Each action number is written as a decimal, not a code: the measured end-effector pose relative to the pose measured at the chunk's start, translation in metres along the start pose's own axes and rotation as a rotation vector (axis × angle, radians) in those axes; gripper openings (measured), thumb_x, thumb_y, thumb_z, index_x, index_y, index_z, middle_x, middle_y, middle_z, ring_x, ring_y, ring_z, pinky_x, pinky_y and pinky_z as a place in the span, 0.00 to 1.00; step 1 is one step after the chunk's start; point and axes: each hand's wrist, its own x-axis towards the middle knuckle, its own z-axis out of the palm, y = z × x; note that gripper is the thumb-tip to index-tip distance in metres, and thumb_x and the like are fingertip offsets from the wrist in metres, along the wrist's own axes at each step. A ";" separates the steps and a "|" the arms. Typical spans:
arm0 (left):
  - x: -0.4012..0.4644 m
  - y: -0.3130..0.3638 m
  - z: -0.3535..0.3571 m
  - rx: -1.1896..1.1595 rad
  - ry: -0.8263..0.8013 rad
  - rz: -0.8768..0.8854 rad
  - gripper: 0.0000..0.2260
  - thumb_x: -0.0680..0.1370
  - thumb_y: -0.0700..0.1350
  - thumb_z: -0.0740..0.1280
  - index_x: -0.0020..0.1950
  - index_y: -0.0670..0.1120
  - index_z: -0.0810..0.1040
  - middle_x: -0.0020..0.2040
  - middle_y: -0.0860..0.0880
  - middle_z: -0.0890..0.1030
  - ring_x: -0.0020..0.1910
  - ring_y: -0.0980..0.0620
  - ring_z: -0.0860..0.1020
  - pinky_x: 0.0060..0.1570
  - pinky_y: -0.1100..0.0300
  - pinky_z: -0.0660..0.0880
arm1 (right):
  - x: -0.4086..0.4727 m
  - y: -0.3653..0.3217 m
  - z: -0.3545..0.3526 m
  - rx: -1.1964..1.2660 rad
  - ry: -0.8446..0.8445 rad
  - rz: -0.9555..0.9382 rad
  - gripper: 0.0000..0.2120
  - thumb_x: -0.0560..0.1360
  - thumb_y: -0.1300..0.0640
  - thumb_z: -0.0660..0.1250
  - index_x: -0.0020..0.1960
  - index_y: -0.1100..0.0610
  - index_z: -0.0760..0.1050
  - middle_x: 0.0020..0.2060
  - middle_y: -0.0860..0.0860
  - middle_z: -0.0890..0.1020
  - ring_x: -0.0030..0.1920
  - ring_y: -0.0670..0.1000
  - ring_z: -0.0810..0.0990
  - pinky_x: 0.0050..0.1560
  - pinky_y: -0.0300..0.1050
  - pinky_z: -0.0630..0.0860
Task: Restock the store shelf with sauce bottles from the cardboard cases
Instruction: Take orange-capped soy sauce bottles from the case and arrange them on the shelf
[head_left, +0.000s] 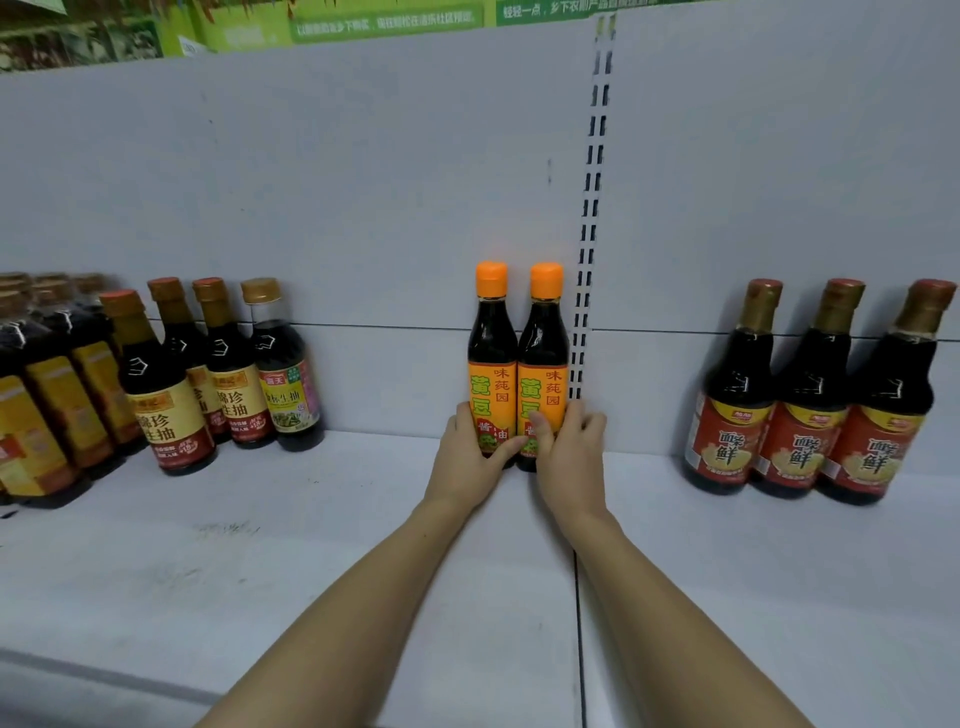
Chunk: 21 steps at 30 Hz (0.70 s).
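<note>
Plenty of open shelf (395, 519) either side of the two orange-capped bottles (517, 364), which stood touching each other against the back panel (363, 182). Left gap ran to the yellow-label bottles (218, 374), right gap to the red-label bottles (810, 395). Front of the shelf was bare too.

The place was a shop, a grocery aisle. A white metal retail shelf (311, 545) carried bottled sauces faced outward in rows: yellow-labelled dark soy bottles (166, 384) at its left end, red-labelled dark bottles (795, 405) at its right. Behind it stood a pale back panel with a slotted white upright strip (589, 234). Above the shelf ran green printed signage (384, 23).
</note>
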 end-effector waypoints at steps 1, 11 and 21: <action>0.000 0.000 0.000 0.014 0.004 -0.003 0.33 0.67 0.70 0.70 0.63 0.52 0.68 0.58 0.51 0.78 0.56 0.53 0.79 0.53 0.50 0.80 | 0.001 0.000 0.000 0.019 -0.028 0.013 0.25 0.78 0.32 0.52 0.59 0.54 0.65 0.54 0.53 0.68 0.48 0.55 0.76 0.46 0.50 0.76; 0.001 0.000 0.001 0.040 0.000 0.013 0.28 0.74 0.59 0.74 0.66 0.49 0.67 0.60 0.49 0.77 0.58 0.51 0.78 0.55 0.51 0.78 | 0.003 -0.001 -0.003 0.142 -0.059 0.011 0.22 0.83 0.41 0.60 0.68 0.56 0.65 0.59 0.52 0.71 0.52 0.50 0.75 0.49 0.43 0.71; -0.006 0.007 -0.006 0.073 -0.042 -0.063 0.32 0.71 0.67 0.70 0.67 0.49 0.70 0.58 0.49 0.76 0.58 0.51 0.77 0.57 0.51 0.78 | -0.003 -0.007 -0.006 0.130 -0.107 0.109 0.25 0.83 0.45 0.62 0.74 0.57 0.62 0.65 0.56 0.70 0.63 0.55 0.72 0.62 0.47 0.71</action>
